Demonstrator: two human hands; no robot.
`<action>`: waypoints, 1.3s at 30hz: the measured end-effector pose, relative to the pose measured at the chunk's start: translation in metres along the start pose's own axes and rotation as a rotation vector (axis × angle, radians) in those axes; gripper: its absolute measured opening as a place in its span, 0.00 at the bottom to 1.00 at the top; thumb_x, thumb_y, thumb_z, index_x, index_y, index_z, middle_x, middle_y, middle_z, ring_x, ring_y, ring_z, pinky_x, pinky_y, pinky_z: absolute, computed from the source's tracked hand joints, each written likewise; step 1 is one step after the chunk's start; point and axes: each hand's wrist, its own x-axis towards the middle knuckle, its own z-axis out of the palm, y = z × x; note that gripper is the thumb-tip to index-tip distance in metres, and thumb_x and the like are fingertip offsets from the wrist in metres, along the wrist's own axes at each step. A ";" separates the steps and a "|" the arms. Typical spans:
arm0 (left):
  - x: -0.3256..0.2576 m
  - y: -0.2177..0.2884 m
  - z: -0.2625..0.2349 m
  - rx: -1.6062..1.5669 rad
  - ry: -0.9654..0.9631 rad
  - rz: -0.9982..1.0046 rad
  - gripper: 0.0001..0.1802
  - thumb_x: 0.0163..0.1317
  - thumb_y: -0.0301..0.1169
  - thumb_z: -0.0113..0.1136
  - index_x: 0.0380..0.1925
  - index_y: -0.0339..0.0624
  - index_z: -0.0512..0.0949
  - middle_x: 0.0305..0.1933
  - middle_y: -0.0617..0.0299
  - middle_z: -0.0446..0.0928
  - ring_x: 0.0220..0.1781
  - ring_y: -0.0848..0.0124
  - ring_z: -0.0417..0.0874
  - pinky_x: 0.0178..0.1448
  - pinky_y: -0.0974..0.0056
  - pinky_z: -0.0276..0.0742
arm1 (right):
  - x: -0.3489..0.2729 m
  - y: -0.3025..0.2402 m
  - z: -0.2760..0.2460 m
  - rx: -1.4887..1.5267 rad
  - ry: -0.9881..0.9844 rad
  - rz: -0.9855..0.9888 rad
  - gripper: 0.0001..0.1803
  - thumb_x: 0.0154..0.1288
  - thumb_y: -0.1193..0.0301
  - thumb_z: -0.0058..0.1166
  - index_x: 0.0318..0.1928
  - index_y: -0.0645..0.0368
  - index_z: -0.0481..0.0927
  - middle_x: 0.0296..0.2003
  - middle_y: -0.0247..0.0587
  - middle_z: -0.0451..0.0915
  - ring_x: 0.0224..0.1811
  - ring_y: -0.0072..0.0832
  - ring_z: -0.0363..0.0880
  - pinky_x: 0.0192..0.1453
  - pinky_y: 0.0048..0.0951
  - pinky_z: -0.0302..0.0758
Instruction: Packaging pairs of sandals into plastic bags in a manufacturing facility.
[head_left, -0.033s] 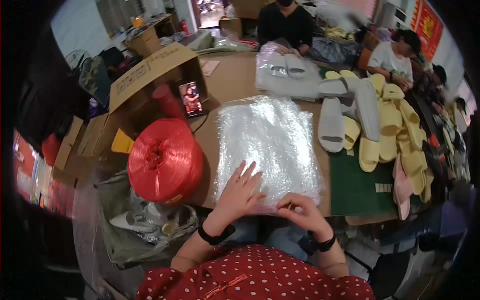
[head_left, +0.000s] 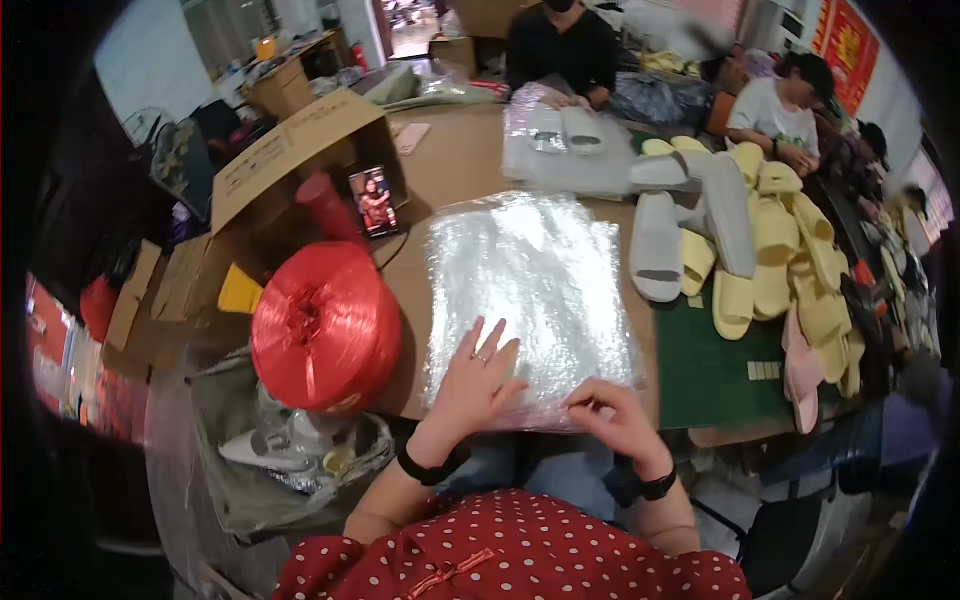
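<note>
A stack of clear, shiny plastic bags (head_left: 525, 265) lies flat on the brown table in front of me, a pinkish strip along its near edge. My left hand (head_left: 468, 385) rests palm down on the lower left of the stack, fingers stretched and spread. At the stack's near right corner, my right hand (head_left: 620, 425) has its thumb and forefinger pinched together over the bag edge. Whether a layer of film is between those fingertips is too small to tell.
To the left sit a big red roll of plastic twine (head_left: 325, 325), an open cardboard box (head_left: 290, 150) and a propped phone (head_left: 374, 202). Grey and yellow slippers (head_left: 770, 250) are heaped right, beside a green mat (head_left: 690, 370). Across the table, a person (head_left: 560, 55) handles bagged slippers.
The whole view has shifted slightly. My right hand's fingertips have moved a little right along the near edge of the bags; my left hand stays spread on the stack.
</note>
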 end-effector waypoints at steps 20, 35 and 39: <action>0.002 -0.032 0.051 -0.085 0.042 -0.118 0.29 0.63 0.46 0.61 0.60 0.43 0.75 0.73 0.51 0.65 0.77 0.45 0.56 0.78 0.42 0.45 | 0.109 0.103 -0.284 -1.279 1.058 0.290 0.54 0.47 0.66 0.73 0.73 0.53 0.54 0.63 0.57 0.65 0.67 0.55 0.61 0.73 0.49 0.60; 0.000 -0.035 0.050 -0.082 0.064 -0.116 0.29 0.63 0.45 0.63 0.61 0.44 0.75 0.72 0.50 0.67 0.76 0.44 0.58 0.77 0.42 0.49 | 0.117 0.003 -0.255 0.134 0.812 -0.201 0.35 0.61 0.65 0.62 0.66 0.65 0.66 0.54 0.41 0.75 0.54 0.27 0.75 0.57 0.29 0.72; 0.004 -0.037 0.054 -0.078 0.080 -0.098 0.29 0.63 0.46 0.63 0.60 0.44 0.75 0.71 0.50 0.67 0.75 0.44 0.59 0.77 0.42 0.51 | 0.092 -0.038 -0.216 0.239 0.732 -0.160 0.33 0.64 0.62 0.59 0.65 0.68 0.67 0.52 0.42 0.78 0.51 0.29 0.79 0.56 0.29 0.74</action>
